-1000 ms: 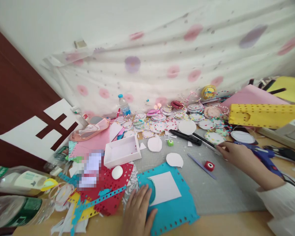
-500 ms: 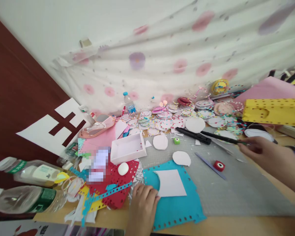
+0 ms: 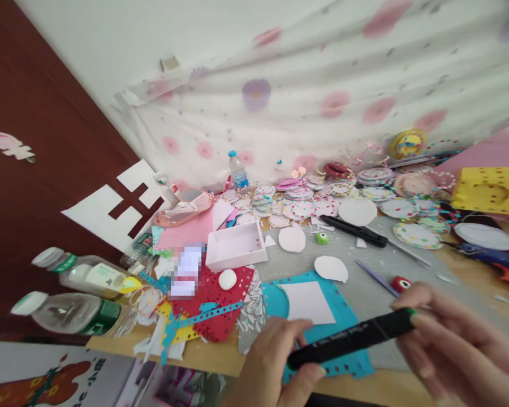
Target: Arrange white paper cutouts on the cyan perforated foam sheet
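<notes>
A black marker [image 3: 352, 339] with a green tip end is held crosswise over the front of the table. My left hand [image 3: 275, 362] is closed on its left end, thumb below and fingers above. At the green end, the fingers of my right hand [image 3: 453, 345] pinch the marker. Beneath it lies a blue sheet [image 3: 275, 299] with punched edges. On that sheet rests a white paper piece [image 3: 311, 303] with a curved cut in its left side. Just beyond my right hand sits a red craft punch [image 3: 401, 284], partly hidden by the fingers.
A black utility knife [image 3: 354, 230], green punch [image 3: 322, 238] and white paper discs [image 3: 292, 239] lie on the grey mat [image 3: 390, 328]. Left are a white box [image 3: 237, 249], red sheet [image 3: 214, 328] and plastic bottles [image 3: 72, 314]. Decorated discs [image 3: 299, 209] line the back.
My right hand has brought the marker from the right back of the mat to the front. My left hand has left the paper and taken the marker's other end. The view has shifted.
</notes>
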Available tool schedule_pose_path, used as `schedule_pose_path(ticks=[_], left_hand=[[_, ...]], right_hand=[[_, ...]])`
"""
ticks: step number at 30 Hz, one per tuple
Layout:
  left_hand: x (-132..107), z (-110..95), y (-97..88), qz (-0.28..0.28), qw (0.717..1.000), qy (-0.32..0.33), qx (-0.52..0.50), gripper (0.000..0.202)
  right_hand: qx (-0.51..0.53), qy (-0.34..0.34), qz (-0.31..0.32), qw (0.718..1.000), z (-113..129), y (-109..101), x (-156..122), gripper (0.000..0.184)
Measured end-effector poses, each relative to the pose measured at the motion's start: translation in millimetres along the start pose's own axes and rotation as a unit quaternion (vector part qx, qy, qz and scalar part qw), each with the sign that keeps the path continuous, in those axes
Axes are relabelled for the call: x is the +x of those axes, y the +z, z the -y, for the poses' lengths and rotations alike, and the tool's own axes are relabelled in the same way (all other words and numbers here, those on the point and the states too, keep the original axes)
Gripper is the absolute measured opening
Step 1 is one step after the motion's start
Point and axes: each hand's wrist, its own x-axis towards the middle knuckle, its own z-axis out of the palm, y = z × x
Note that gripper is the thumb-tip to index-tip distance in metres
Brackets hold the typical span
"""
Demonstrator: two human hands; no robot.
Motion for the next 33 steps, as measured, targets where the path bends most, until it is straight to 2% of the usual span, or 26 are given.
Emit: schedule_pose_path(ticks=[1, 3, 5, 11, 15, 21, 29, 33], left_hand=[[-0.2, -2.7, -1.9, 0.001, 1.0, 0.002, -0.006, 0.037], [-3.1, -4.0, -5.2, -0.017, 1.0, -0.005, 0.008, 0.034], [-8.5, -2.5, -8.5, -0.047, 0.998, -0.022, 0.029, 0.034], [-22.5, 0.4, -14.5, -0.079, 0.996, -0.038, 0.002, 0.024], [-20.0, -2.3, -15.4, -0.086, 0.995, -0.033, -0.037, 0.028], [-14.4, -7.0, -20.0, -0.11, 0.994, -0.01, -0.015, 0.036], [-15.7, -8.4, -23.1, -0.099, 0.995, -0.021, -0.006, 0.034], [-14.4, -9.2, -24.8, -0.098, 0.995, 0.01, 0.033, 0.038]], right_hand=[[0.052, 0.003, 0.054, 0.997, -0.7, 16.2, -1.9, 0.026], [0.116, 0.005, 0.104, 0.988, -2.3, 42.6, -4.9, 0.024], [0.118, 0.015, 0.126, 0.985, -3.6, 61.5, -7.3, 0.026], [0.065, 0.051, 0.178, 0.981, -2.5, 90.3, -12.9, 0.045], [0.045, 0.057, 0.234, 0.969, -0.1, 102.0, -14.4, 0.048], [0.052, 0.059, 0.266, 0.961, 1.6, 113.5, -14.6, 0.052], [0.056, 0.06, 0.255, 0.963, -6.6, 107.7, -16.1, 0.044], [0.038, 0.052, 0.272, 0.96, -0.8, 104.9, -15.9, 0.047]])
